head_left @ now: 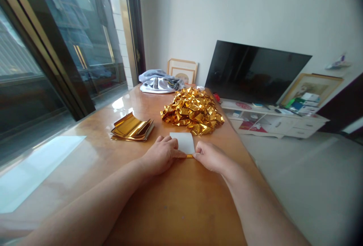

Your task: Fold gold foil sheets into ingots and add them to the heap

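Observation:
A sheet of gold foil paper (183,142) lies on the table with its white side up, and a narrow gold strip is folded over along its near edge. My left hand (161,154) covers the sheet's left side, index finger pressed along that fold. At the fold's right end, my right hand (211,157) is closed, with thumb and curled fingers on the corner. To the left lies a stack of gold foil paper (132,128), its top sheets curling up. Just beyond the sheet is a heap of folded gold foil pieces (195,110).
The glossy wooden table (176,208) has its right edge beside my right forearm. Folded clothes (160,81) lie at its far end. A glass door (82,42) stands on the left. A television (255,74) sits on a white cabinet (280,124) at the right.

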A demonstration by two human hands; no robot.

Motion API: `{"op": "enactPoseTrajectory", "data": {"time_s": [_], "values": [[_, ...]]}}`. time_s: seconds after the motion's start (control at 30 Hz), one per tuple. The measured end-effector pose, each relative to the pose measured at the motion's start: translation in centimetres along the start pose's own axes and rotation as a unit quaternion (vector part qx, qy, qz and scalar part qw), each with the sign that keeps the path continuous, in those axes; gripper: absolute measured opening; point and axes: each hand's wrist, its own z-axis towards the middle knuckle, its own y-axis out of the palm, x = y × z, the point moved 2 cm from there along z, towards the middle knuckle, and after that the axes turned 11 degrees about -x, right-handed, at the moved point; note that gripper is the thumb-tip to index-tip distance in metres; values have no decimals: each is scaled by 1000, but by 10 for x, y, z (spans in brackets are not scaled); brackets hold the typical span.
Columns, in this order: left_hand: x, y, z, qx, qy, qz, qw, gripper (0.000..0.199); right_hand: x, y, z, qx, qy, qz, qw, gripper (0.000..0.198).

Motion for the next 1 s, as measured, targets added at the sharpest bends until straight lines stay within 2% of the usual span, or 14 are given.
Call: {"op": "enactPoseTrajectory", "data": {"time_s": [0.17, 0.27, 0.4, 0.47, 0.7, 0.8, 0.93, 1.0], "values": [[-1, -1, 1, -9, 2, 16, 1000, 32, 3, -9, -4, 20, 23, -42, 999, 15], [-1, 0, 1, -7, 6, 18, 1000, 31, -5, -15, -12, 36, -6, -69, 997, 17], [-2, 1, 1, -1, 7, 20, 1000, 31, -28, -13, -31, -59, -87, -108, 989, 25], [-3, 2, 1, 0, 9, 18, 1000, 32, -37, -11, -40, -94, -79, -145, 982, 30], [-6, 3, 2, -7, 13, 3, 1000, 33, -49, -9, -52, -132, -11, -250, 959, 51], [-7, 3, 2, -4, 16, -3, 1000, 33, -47, -11, -51, -129, -4, -248, 960, 48], [-7, 4, 2, 0, 16, -15, 1000, 31, -39, -19, -48, -118, 5, -210, 971, 29], [-7, 5, 2, 6, 17, -23, 1000, 31, -33, -27, -44, -85, 9, -191, 978, 25]]}}
